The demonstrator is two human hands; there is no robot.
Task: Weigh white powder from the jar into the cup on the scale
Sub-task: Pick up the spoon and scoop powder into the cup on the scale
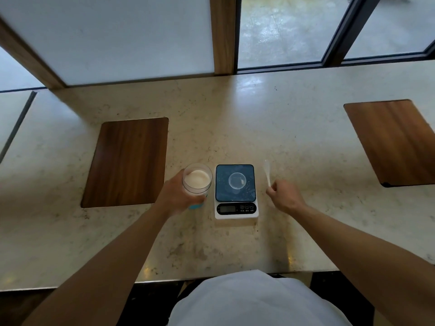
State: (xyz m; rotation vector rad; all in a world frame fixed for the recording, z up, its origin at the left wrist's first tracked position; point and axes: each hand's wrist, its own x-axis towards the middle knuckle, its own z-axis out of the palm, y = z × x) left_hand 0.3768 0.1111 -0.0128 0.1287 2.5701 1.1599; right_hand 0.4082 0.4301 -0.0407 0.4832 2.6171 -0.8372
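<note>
A clear jar of white powder stands open just left of the scale, and my left hand is wrapped around its side. The small white scale has a dark blue plate, and a small clear cup sits on the middle of that plate. It looks empty. Right of the scale, my right hand pinches the near end of a thin white plastic spoon, whose bowl points away from me.
The stone counter has two inset wooden panels, one at the left and one at the far right. A frosted panel and windows stand along the back. The counter's front edge runs just before my body.
</note>
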